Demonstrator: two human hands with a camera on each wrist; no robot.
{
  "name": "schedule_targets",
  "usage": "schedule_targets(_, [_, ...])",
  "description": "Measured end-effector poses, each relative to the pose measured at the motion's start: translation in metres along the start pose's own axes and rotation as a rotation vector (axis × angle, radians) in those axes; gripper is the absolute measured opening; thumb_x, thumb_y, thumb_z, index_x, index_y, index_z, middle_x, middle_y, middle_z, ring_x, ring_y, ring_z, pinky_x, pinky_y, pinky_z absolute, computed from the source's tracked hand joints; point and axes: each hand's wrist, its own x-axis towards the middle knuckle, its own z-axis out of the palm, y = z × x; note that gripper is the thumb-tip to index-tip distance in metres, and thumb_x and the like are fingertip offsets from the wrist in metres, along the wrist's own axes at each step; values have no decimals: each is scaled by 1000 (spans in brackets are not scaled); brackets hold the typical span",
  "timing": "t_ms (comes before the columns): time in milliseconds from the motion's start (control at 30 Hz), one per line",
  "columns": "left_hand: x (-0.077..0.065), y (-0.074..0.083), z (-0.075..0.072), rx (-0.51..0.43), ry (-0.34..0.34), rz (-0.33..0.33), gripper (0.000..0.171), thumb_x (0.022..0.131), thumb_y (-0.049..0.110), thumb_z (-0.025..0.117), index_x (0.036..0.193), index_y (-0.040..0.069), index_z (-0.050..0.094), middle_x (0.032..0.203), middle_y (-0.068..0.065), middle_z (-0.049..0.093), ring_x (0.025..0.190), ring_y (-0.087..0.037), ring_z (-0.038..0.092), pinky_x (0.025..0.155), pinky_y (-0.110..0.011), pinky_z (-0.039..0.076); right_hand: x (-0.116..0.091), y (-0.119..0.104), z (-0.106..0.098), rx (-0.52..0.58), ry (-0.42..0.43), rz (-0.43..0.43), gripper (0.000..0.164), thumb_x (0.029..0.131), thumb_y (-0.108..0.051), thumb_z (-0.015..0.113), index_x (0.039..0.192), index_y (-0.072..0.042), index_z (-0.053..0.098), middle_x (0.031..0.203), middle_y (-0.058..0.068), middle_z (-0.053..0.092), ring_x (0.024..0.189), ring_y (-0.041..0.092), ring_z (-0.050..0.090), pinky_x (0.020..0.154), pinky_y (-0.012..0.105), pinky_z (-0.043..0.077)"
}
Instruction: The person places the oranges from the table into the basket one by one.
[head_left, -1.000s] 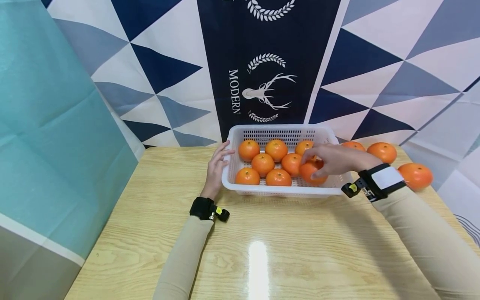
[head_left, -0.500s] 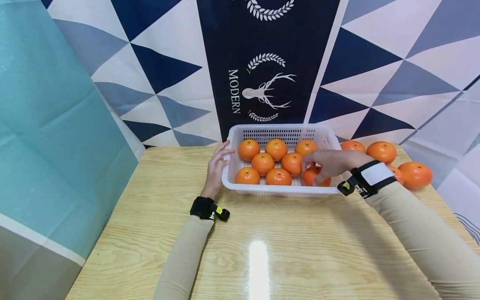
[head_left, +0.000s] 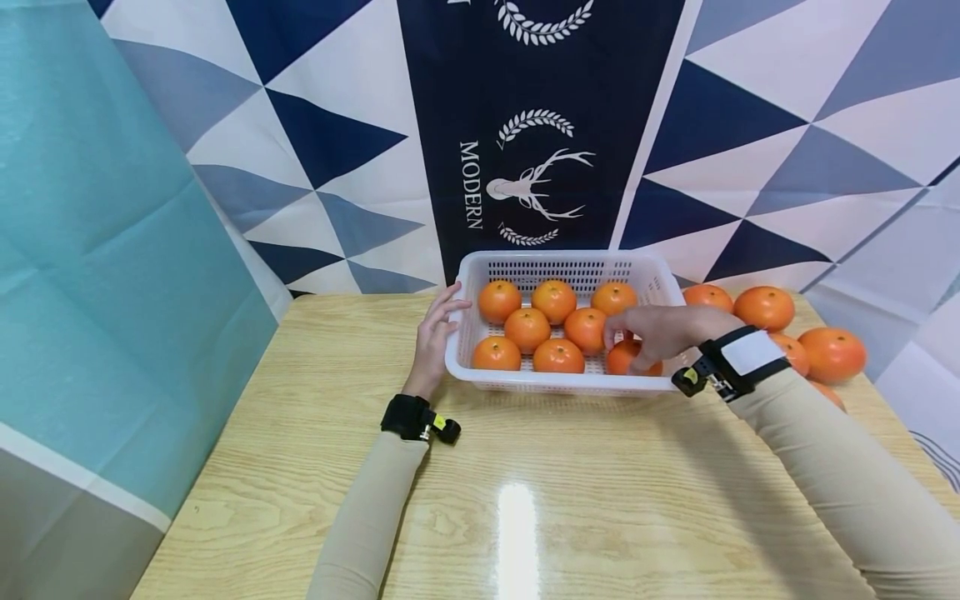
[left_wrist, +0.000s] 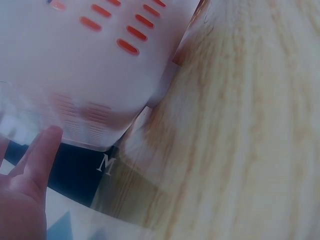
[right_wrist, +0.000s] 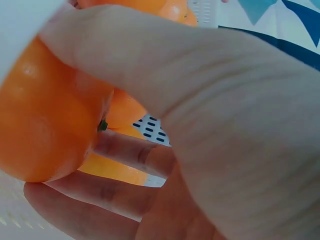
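Observation:
A white perforated plastic basket (head_left: 555,381) stands against the patterned backdrop, with several oranges (head_left: 527,330) inside. At its left end, my left hand (head_left: 432,343) touches the rim with fingers loosely extended; in the left wrist view a finger lies beside the basket wall (left_wrist: 75,70). My right hand (head_left: 663,328) reaches over the right end and holds an orange (head_left: 624,358) in the front right part of the basket. In the right wrist view, thumb and fingers surround this orange (right_wrist: 45,115), its green stem spot turned toward the palm.
More oranges (head_left: 831,353) lie on the wooden table (head_left: 360,367) right of the basket, some partly hidden behind the right wrist and forearm. A cloth with a deer print (head_left: 525,187) rises right behind the basket. A teal cloth (head_left: 112,250) borders the left side.
My right hand has lowered the orange into the basket's front right part and shifted slightly left. Oranges behind the right wrist show more now. My left hand stays at the rim.

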Motion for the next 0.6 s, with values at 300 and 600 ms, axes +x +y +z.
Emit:
schedule_targets(300, [5,-16,-6,24,-17,-30,42,102,10,54,130,22,83,174,15,52,170,-12,39,142,-55,29,-3,0,0,11,4,-5,38,95,-14,89,125,-19,67,113,5,55,114,28,53,90,41,44])
schedule_targets(600, [4,-15,-5,23,-19,-20,41,103,9,54,130,22,83,174,15,52,170,-13,38,143,-57,27,-10,2,-8,7,57,-50,49,93,-19,92,136,-14,70,139,14,67,123,34,60,110,57,57])
